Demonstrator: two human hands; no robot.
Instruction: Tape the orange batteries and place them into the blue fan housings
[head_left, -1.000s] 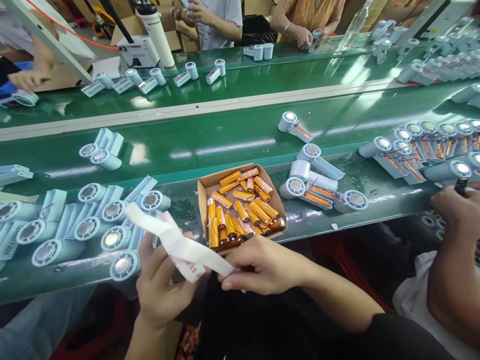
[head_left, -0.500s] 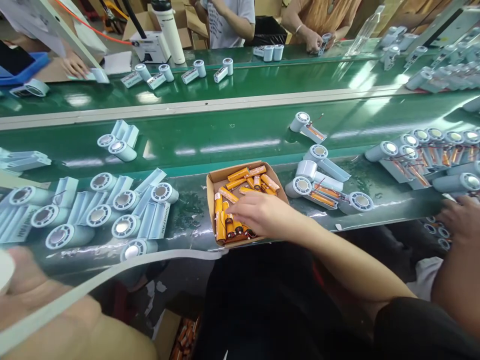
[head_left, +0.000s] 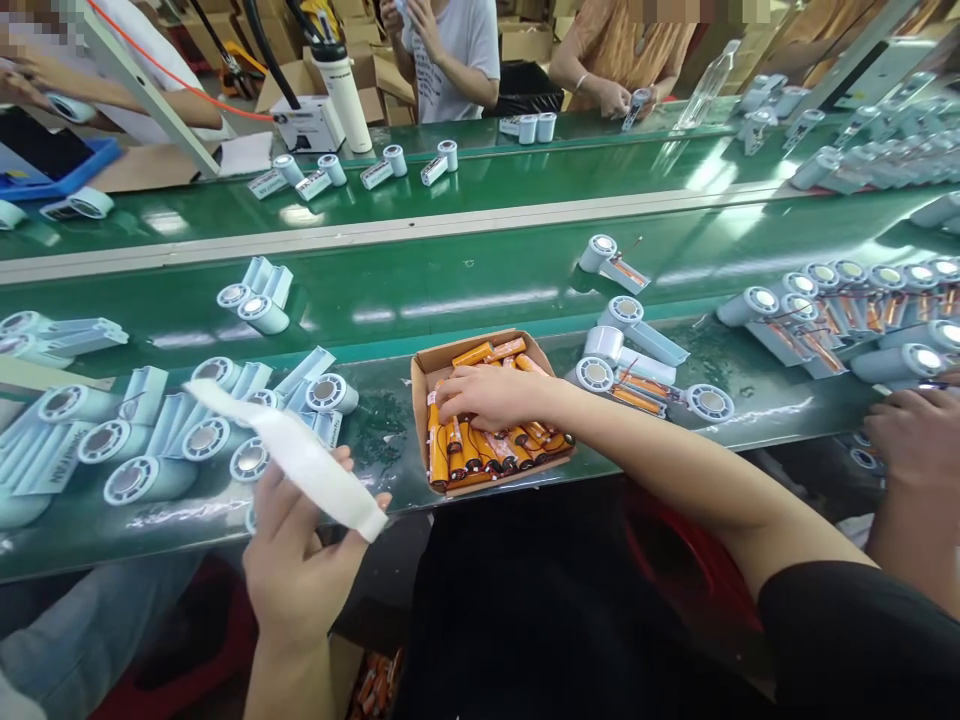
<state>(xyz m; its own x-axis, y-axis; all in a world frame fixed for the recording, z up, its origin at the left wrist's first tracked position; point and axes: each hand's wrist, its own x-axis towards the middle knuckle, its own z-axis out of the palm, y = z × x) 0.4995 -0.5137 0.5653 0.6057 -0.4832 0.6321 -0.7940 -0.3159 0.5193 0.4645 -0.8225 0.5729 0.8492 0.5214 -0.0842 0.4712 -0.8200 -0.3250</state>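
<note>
My left hand [head_left: 307,560] is closed on a strip of white tape [head_left: 307,455]. The strip spans from the thumb past the fingers, and its free end sticks up to the left. Over an open cardboard box [head_left: 420,420] my right hand [head_left: 495,395] reaches down with bent fingers pressed together. Beneath and around those fingers lie many orange batteries [head_left: 439,450] with thin dark wires. The fingertips are among the batteries, and what they grip is hidden.
Light blue fan housings [head_left: 150,478] crowd the bench on the left. More housings [head_left: 592,375], some holding orange batteries, lie right of the box. A green conveyor [head_left: 450,265] runs behind. A co-worker's hand [head_left: 915,430] is at the far right; others work across the line.
My right hand let go of the tape and went into the battery box. My left hand swung far left with the tape trailing, then came back in front of the bench holding the strip.
</note>
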